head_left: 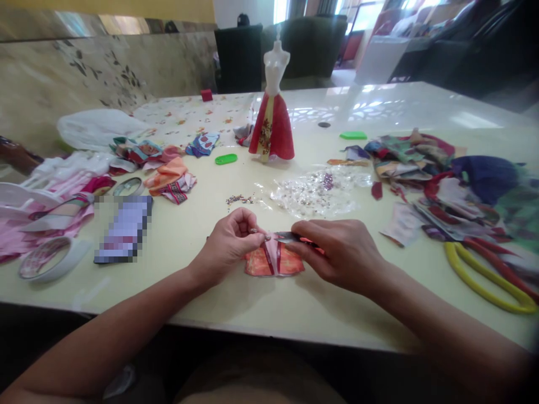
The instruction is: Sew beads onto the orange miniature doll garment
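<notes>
head view: both forearms reach in from the near edge of the pale yellow desk [320, 308], and the two hands meet just above an orange printed piece [257, 264]. the piece lies flat on the desk, near that edge and about midway along it, with a folded pale and red strip down its centre. the step in hand looks like fine folding or trimming at that centre, and the spot calls for close, steady pinching from both sides. the left hand [227, 245] sits on its side with the wrist low, its grip closed to a small pinch, fingertips [256, 230] at the top of the piece. the right hand [337, 253] comes in from the other side, back up, its grip nearly closed on a slim dark tool [287, 236]. the fingers hide most of the tool, so i cannot tell what kind it is. beyond the hands lie a small scatter of beads [240, 199] and a clear plastic sheet [315, 195] with sequins on it. a dress form [273, 62] in a red skirt stands further back. a heap of printed scraps [421, 160] lies to the right, and a roll of tape [46, 259] to the left.
</notes>
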The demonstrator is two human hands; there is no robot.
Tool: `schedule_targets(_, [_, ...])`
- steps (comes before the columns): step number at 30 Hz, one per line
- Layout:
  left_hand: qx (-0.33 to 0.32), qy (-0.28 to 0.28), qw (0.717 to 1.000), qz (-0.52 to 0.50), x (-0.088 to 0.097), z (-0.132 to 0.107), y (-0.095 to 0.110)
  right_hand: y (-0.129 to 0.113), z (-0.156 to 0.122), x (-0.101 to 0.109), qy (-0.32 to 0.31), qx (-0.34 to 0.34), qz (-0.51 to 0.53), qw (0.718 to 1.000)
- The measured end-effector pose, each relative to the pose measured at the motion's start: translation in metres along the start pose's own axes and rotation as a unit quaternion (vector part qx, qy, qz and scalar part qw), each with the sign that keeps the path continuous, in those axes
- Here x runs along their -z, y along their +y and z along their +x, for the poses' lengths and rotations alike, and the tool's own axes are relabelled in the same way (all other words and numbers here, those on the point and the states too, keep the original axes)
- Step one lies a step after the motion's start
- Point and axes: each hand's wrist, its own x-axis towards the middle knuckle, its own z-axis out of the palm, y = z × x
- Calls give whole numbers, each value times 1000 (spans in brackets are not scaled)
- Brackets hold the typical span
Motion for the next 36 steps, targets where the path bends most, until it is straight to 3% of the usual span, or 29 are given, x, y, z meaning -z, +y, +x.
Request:
schedule_targets(8, [7,-4,1000,10,-2,-1,1,-4,-2,-12,93,57,-57,992])
schedule_targets(16, [-3,-25,1000,6,-2,-3,-1,-4,-1,-11,102,55,-89,989])
schedule_targets(21, [-17,-28,999,20,-2,-4,-2,-2,-2,-11,84,40,-57,994])
schedule_targets(25, [-33,-15,998,53,-3,-5,2,-2,-1,-11,37,-9,43,998])
schedule_targets(30, [-46,-26,998,26,-3,-5,2,-3,4,-8,-24,-75,166,983])
schedule_targets(36, [17,-27,998,-48,0,-1,-2,-1,3,-10,-6,-76,135,988])
